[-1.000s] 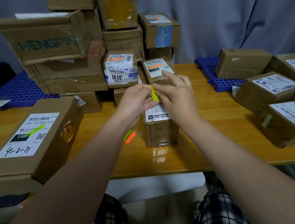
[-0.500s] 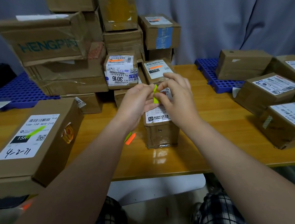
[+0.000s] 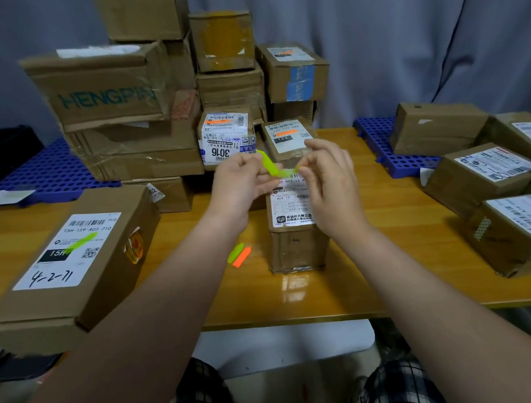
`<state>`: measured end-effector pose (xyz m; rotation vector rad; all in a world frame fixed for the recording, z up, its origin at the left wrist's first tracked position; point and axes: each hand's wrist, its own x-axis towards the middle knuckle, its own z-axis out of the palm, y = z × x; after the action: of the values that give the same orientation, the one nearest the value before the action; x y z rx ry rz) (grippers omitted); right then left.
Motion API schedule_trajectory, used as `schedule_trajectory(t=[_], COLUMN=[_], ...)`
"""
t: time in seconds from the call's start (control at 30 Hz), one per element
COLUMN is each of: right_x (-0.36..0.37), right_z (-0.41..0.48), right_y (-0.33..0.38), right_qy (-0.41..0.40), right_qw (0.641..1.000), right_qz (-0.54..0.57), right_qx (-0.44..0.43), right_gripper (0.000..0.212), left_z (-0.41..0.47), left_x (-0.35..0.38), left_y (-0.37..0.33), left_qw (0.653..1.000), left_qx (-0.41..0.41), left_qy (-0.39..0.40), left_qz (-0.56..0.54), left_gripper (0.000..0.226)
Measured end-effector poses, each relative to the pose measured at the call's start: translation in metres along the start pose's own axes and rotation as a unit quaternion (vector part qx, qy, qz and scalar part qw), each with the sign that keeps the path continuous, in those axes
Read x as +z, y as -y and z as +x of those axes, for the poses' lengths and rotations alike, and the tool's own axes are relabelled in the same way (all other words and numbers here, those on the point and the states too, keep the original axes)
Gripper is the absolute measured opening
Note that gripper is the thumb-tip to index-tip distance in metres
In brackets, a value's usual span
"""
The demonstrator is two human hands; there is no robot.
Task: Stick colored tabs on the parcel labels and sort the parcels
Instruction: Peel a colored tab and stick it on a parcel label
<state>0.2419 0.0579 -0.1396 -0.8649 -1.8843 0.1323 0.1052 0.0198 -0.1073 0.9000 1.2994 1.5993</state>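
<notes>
Two hands meet above the middle of the wooden table (image 3: pixel 259 300), each pinching one end of a single green tab (image 3: pixel 272 168).

Left hand (image 3: pixel 243 184): fingers curled, thumb and fingertips clamped on the tab near its pointed end, which sticks up past the knuckles.

Right hand (image 3: pixel 331 189): thumb and forefinger clamped on the opposite end.

The tab spans the gap between the hands with a bend in its middle. It sits over the far edge of the small parcel (image 3: pixel 297 253), which stands on the table directly below. Whether it touches the parcel's white label (image 3: pixel 292 215) cannot be told.

Two loose tabs, one green (image 3: pixel 235 253) and one orange (image 3: pixel 243 256), lie on the table just left of the small parcel.

On the left, a large box (image 3: pixel 111 277) carries a green strip (image 3: pixel 81 241) on its label. Behind the hands, the 3016 box (image 3: pixel 226 140) and its neighbour box (image 3: pixel 288 142) each show an orange strip. Labelled parcels (image 3: pixel 484 177) sit grouped at the right.
</notes>
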Motion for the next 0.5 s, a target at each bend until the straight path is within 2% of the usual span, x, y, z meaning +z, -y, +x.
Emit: schedule_trajectory(t=[0.1,0.17,0.23,0.3,0.43,0.5], right_x=[-0.005,-0.008,-0.01,-0.011,-0.012,-0.014], right_z=[0.002,0.004,0.004,0.005,0.004,0.002], right_y=[0.003,0.008,0.014,0.019,0.022,0.023], right_qy=[0.016,0.033,0.056,0.077,0.065,0.042], right_qw=[1.0,0.999,0.998,0.995,0.972,0.948], right_qz=[-0.006,-0.013,-0.02,-0.023,0.041,0.116], right_qx=[0.019,0.025,0.033,0.066,0.22,0.295], right_gripper=[0.005,0.004,0.004,0.005,0.011,0.015], left_z=[0.001,0.002,0.002,0.0,-0.004,-0.006], left_x=[-0.025,-0.047,-0.068,-0.083,-0.103,-0.102], left_y=[-0.003,0.002,0.01,0.022,0.056,0.064], left_qw=[0.991,0.969,0.92,0.874,0.776,0.741], left_qx=[0.057,0.082,0.09,0.06,-0.07,-0.072], left_qy=[-0.047,-0.057,-0.075,-0.079,-0.031,-0.035], left_qz=[0.108,0.226,0.374,0.476,0.627,0.667], left_gripper=[0.016,0.017,0.02,0.021,0.024,0.027])
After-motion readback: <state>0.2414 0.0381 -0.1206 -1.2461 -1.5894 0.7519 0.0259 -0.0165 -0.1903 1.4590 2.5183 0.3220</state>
